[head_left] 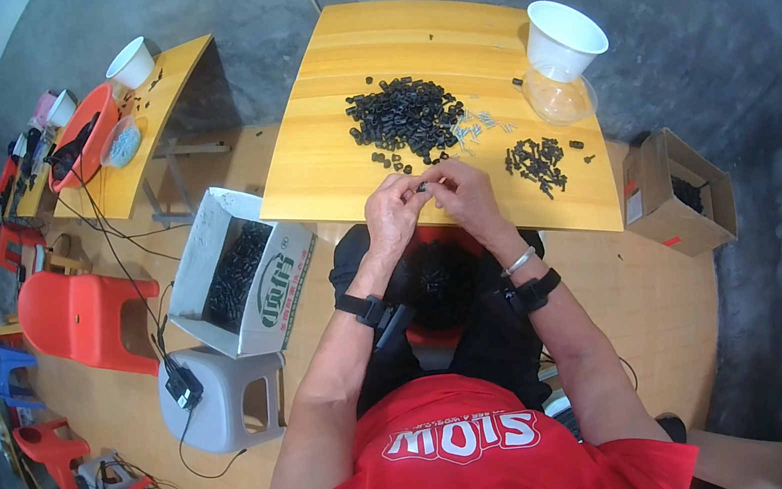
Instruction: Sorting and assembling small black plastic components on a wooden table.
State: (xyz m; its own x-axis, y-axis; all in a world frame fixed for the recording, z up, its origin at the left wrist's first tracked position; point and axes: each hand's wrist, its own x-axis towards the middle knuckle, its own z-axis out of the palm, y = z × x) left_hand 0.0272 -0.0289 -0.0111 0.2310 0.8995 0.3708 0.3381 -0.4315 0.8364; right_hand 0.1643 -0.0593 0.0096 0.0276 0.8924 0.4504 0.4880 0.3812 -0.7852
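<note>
My left hand [393,212] and my right hand [466,197] meet at the table's near edge, fingers pinched together. Between their fingertips shows a small black plastic part [422,187], mostly covered by the fingers. Just beyond them lies a heap of short black cylindrical plastic parts [407,113]. To its right are scattered thin silvery pins or screws [473,129]. A smaller pile of black pieces [537,165] sits right of my right hand. Below my hands, between my knees, is a red container [433,333] filled with black parts.
On the yellow wooden table [316,84], a white tub [565,36] and a clear bowl [559,98] stand at the right. A carton [659,194] is on the floor right; a white box of black parts [293,284], grey stool [208,403] and red chair [68,313] are left.
</note>
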